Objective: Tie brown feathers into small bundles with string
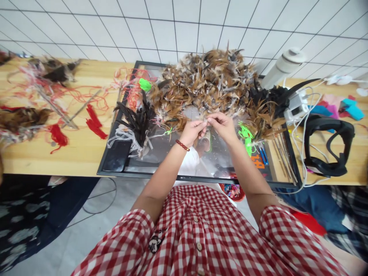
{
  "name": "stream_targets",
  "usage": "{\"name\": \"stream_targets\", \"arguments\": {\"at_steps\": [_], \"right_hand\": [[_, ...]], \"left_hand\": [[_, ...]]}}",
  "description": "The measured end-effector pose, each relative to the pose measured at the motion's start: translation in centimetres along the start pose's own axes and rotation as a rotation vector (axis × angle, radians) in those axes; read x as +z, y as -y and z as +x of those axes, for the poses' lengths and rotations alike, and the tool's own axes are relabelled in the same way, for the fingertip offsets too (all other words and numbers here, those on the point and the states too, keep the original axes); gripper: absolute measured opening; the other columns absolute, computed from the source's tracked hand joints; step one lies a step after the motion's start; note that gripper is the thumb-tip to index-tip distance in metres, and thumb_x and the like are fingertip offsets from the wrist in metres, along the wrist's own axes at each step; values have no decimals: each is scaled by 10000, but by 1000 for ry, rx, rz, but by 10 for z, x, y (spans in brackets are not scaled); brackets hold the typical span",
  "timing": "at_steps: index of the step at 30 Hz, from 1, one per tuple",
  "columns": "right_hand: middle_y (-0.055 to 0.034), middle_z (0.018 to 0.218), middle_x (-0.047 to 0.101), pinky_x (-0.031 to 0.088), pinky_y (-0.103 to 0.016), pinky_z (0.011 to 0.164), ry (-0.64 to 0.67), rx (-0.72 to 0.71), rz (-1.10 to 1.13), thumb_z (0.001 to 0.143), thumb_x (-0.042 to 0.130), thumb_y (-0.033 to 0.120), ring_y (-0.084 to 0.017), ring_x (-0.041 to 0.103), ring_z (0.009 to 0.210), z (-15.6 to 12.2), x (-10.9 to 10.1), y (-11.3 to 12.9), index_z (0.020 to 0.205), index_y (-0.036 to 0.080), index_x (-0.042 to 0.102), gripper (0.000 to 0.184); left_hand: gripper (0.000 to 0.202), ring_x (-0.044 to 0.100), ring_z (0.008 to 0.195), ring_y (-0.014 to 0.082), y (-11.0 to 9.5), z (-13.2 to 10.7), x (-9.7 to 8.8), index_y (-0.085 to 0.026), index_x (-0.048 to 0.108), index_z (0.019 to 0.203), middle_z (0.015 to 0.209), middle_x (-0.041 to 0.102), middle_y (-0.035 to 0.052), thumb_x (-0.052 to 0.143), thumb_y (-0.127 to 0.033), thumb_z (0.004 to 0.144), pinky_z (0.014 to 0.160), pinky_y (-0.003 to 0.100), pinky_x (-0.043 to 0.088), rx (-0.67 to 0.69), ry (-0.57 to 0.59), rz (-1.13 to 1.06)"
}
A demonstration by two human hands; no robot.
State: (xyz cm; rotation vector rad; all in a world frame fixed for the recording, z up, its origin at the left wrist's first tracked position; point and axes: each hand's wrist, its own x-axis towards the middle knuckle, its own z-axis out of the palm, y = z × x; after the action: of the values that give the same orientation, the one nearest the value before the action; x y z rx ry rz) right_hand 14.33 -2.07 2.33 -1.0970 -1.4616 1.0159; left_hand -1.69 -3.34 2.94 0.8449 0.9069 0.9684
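Note:
My left hand, with a beaded bracelet at the wrist, and my right hand meet at the fingertips. Both are closed in a pinch on something too small to make out. They are over a shiny black-framed panel, just in front of a big heap of brown feathers. Left of them lies a bunch of black feathers tied with whitish strips. Bright green string rests beside my right forearm, near a smaller bunch of brown feathers.
Thin sticks lie at the panel's right edge. Beyond are a black headset frame, white cables and a pale bottle. Red yarn bundles and tangled pink string lie on the wooden table at left. People sit at both sides.

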Motion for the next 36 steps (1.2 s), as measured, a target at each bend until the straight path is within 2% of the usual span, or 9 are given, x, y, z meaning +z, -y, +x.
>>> {"name": "stream_targets", "arguments": {"at_steps": [4, 9, 15, 18, 21, 24, 29, 31, 36], "right_hand": [[-27, 794, 721, 535, -359, 836, 8, 2, -15, 719, 820, 606, -183, 647, 814, -1, -2, -1, 762, 244, 774, 367], [5, 750, 703, 491, -299, 665, -103, 154, 116, 700, 808, 655, -123, 544, 623, -5, -3, -1, 846, 242, 777, 439], [7, 747, 694, 518, -299, 716, -34, 142, 175, 611, 898, 573, -133, 608, 689, -9, 4, 2, 830, 228, 744, 437], [21, 664, 641, 508, -303, 678, -112, 120, 205, 634, 873, 595, -126, 567, 629, -8, -1, 3, 706, 232, 705, 407], [18, 638, 635, 513, -311, 668, -27, 129, 240, 607, 899, 558, -130, 566, 614, -6, -9, 4, 654, 233, 709, 379], [-14, 690, 692, 536, -337, 709, 47, 103, 159, 656, 893, 487, -156, 627, 659, -8, -8, 4, 694, 231, 762, 290], [-18, 749, 713, 542, -359, 778, -78, 51, -5, 677, 869, 488, -174, 642, 742, -10, 3, -3, 724, 253, 785, 254], [2, 750, 701, 535, -339, 750, -82, 83, 29, 629, 896, 489, -156, 620, 725, -9, 3, -6, 807, 251, 795, 314], [42, 714, 667, 526, -289, 701, 88, 205, 261, 600, 920, 515, -114, 602, 668, -9, -7, -7, 1001, 243, 791, 502]], "left_hand": [[392, 454, 400, 19, -1, -5, 2, -123, 597, 614, 525, 546, -36, 800, -394, 812, 388, 168, 270, -16, -3, 19], [293, 395, 392, 9, -3, -6, 4, -119, 671, 750, 524, 505, -63, 781, -377, 835, 391, 167, 207, -51, -33, -2], [339, 418, 390, 12, -2, -5, 5, -131, 593, 640, 512, 528, -55, 763, -332, 852, 398, 171, 232, -10, -65, 19], [269, 489, 423, 31, 0, -2, 4, -122, 642, 687, 530, 578, -39, 743, -288, 872, 422, 170, 311, -17, -80, -16], [245, 619, 542, 69, 2, 0, 3, -114, 675, 727, 599, 667, -3, 784, -302, 840, 536, 181, 464, -57, -129, -70], [272, 648, 568, 93, 4, 1, 3, -111, 684, 745, 610, 687, 9, 812, -341, 813, 606, 220, 533, -99, -107, -103], [319, 551, 463, 62, 7, 0, 4, -118, 639, 651, 538, 614, -15, 821, -333, 802, 492, 196, 439, -69, -53, -67], [336, 513, 445, 51, 7, 0, 4, -123, 612, 609, 501, 564, -31, 801, -301, 822, 465, 183, 394, -46, -54, -51], [271, 465, 425, 47, 7, -1, 3, -118, 666, 668, 474, 534, -42, 767, -290, 852, 465, 183, 379, -23, 22, -29]]}}
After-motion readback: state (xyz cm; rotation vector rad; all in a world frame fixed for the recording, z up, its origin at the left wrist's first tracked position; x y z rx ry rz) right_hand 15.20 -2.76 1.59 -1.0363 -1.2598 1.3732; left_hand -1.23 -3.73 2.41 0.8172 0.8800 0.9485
